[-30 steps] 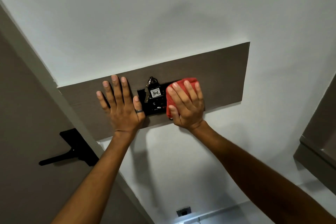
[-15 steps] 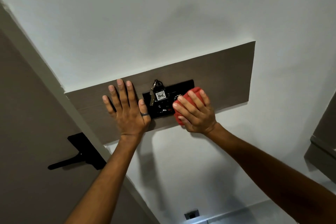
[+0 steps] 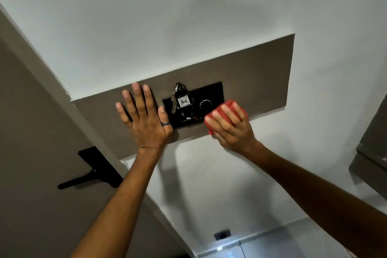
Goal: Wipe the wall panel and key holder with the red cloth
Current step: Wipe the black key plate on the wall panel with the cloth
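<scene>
Left hand (image 3: 146,119) flat on the brown wall panel (image 3: 257,77), fingers spread, thumb ring just beside the black key holder (image 3: 211,92) — not gripping anything. Right hand (image 3: 231,130) curled over the bunched red cloth (image 3: 229,104), pressing it at the panel's lower edge, touching the holder's lower-right corner. Keys with a tag (image 3: 184,101) hang from the holder — door handle (image 3: 83,180) lower left.

Your left hand (image 3: 144,119) lies flat on the wall panel (image 3: 255,81) just left of the key holder (image 3: 194,107), where keys (image 3: 181,98) hang, while your right hand (image 3: 230,130) presses the cloth (image 3: 227,107) seemingly at its lower right corner.
</scene>
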A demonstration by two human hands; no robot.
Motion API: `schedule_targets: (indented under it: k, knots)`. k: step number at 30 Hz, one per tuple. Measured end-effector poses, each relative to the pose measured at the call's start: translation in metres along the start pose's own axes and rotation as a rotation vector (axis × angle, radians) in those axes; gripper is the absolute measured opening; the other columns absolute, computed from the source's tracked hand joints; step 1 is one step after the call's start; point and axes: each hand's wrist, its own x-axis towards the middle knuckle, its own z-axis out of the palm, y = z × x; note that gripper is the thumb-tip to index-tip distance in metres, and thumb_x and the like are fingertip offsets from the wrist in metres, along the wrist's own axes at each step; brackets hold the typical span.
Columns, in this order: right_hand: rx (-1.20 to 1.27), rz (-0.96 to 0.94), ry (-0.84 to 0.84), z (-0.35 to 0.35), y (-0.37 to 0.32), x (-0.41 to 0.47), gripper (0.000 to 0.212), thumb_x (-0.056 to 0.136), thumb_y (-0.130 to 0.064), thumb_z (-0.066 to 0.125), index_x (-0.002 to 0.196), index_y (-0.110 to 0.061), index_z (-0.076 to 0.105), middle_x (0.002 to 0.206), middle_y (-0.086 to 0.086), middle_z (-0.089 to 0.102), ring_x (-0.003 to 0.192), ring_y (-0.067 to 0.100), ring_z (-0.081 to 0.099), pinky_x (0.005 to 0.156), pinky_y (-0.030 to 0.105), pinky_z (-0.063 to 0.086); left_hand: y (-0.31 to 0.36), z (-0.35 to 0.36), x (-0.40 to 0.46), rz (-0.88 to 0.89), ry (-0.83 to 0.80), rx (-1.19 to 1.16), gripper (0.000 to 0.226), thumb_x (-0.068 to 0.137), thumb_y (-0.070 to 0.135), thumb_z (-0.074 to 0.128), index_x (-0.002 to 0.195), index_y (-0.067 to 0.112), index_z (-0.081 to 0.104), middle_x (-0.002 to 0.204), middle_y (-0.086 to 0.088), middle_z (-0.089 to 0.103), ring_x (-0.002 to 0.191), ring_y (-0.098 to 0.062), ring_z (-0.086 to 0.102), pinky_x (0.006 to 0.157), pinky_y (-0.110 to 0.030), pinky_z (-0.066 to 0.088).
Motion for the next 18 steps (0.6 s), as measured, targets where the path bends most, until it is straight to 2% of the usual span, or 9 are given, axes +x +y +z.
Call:
schedule_targets:
  k: [3, 5, 7, 9, 11, 14, 16, 18]
  knots:
    - [0.056, 0.145, -0.068, -0.024, 0.001, -0.023, 0.062, 0.090, -0.017, 0.082, 0.147, -0.012, 0.058, 0.143, 0.009, 0.063, 0.134, 0.033, 0.058, 0.107, 0.062, 0.054, 0.001, -0.002, -0.001, -0.019, -0.021, -0.007, 0.060, 0.106, 0.031, 0.031, 0.159, 0.005, 0.022, 0.162, -0.019, 0.031, 0.158, -0.027, -0.002, 0.127, -0.054, 0.004]
    - [0.147, 0.363, -0.034, -0.034, -0.008, -0.008, 0.053, 0.098, -0.013, 0.072, 0.149, -0.013, 0.054, 0.143, 0.009, 0.058, 0.132, 0.033, 0.057, 0.105, 0.065, 0.053, 0.000, -0.003, 0.000, -0.026, -0.021, 0.003, 0.060, 0.106, 0.031, 0.031, 0.159, 0.005, 0.022, 0.162, -0.018, 0.031, 0.158, -0.026, -0.005, 0.128, -0.054, 0.004]
    - [0.202, 0.487, 0.077, -0.034, -0.025, 0.019, 0.042, 0.105, -0.014, 0.061, 0.147, -0.015, 0.055, 0.142, 0.009, 0.056, 0.133, 0.033, 0.056, 0.109, 0.064, 0.050, 0.000, -0.002, -0.001, -0.018, -0.022, 0.000, 0.060, 0.106, 0.032, 0.030, 0.159, 0.006, 0.021, 0.162, -0.018, 0.031, 0.158, -0.026, -0.005, 0.128, -0.054, 0.003]
    - [0.198, 0.429, 0.185, -0.026, -0.050, 0.048, 0.038, 0.108, -0.022, 0.057, 0.145, -0.018, 0.056, 0.142, 0.008, 0.057, 0.136, 0.033, 0.053, 0.117, 0.059, 0.045, -0.001, -0.002, -0.001, -0.009, -0.020, -0.011, 0.060, 0.106, 0.032, 0.030, 0.160, 0.007, 0.020, 0.163, -0.018, 0.031, 0.158, -0.029, 0.000, 0.128, -0.054, 0.004]
    - [0.188, 0.280, 0.167, -0.012, -0.068, 0.072, 0.040, 0.107, -0.031, 0.056, 0.145, -0.020, 0.059, 0.145, 0.008, 0.060, 0.140, 0.033, 0.052, 0.122, 0.056, 0.040, -0.001, -0.001, -0.001, -0.006, -0.014, -0.009, 0.060, 0.106, 0.033, 0.030, 0.160, 0.008, 0.020, 0.162, -0.019, 0.033, 0.158, -0.031, 0.006, 0.127, -0.055, 0.006]
    - [0.117, 0.052, 0.122, 0.011, -0.060, 0.091, 0.043, 0.102, -0.042, 0.054, 0.136, -0.021, 0.071, 0.142, 0.009, 0.068, 0.138, 0.034, 0.055, 0.115, 0.056, 0.044, -0.004, 0.000, -0.003, 0.006, 0.001, 0.006, 0.059, 0.107, 0.034, 0.028, 0.160, 0.009, 0.020, 0.162, -0.017, 0.033, 0.158, -0.027, 0.001, 0.128, -0.053, 0.005]
    - [0.070, 0.097, 0.161, 0.026, -0.057, 0.086, 0.046, 0.101, -0.046, 0.051, 0.134, -0.022, 0.071, 0.141, 0.009, 0.068, 0.136, 0.036, 0.057, 0.114, 0.056, 0.044, -0.005, 0.001, -0.005, 0.024, 0.009, 0.006, 0.060, 0.106, 0.034, 0.030, 0.160, 0.008, 0.021, 0.162, -0.017, 0.033, 0.158, -0.026, 0.000, 0.129, -0.053, 0.004]
    - [0.076, 0.306, 0.217, 0.037, -0.080, 0.084, 0.045, 0.103, -0.046, 0.047, 0.138, -0.023, 0.065, 0.143, 0.008, 0.062, 0.140, 0.036, 0.052, 0.123, 0.054, 0.036, -0.006, 0.003, -0.003, 0.033, 0.023, 0.026, 0.061, 0.104, 0.034, 0.031, 0.159, 0.008, 0.022, 0.161, -0.016, 0.034, 0.159, -0.025, -0.001, 0.129, -0.051, 0.003]
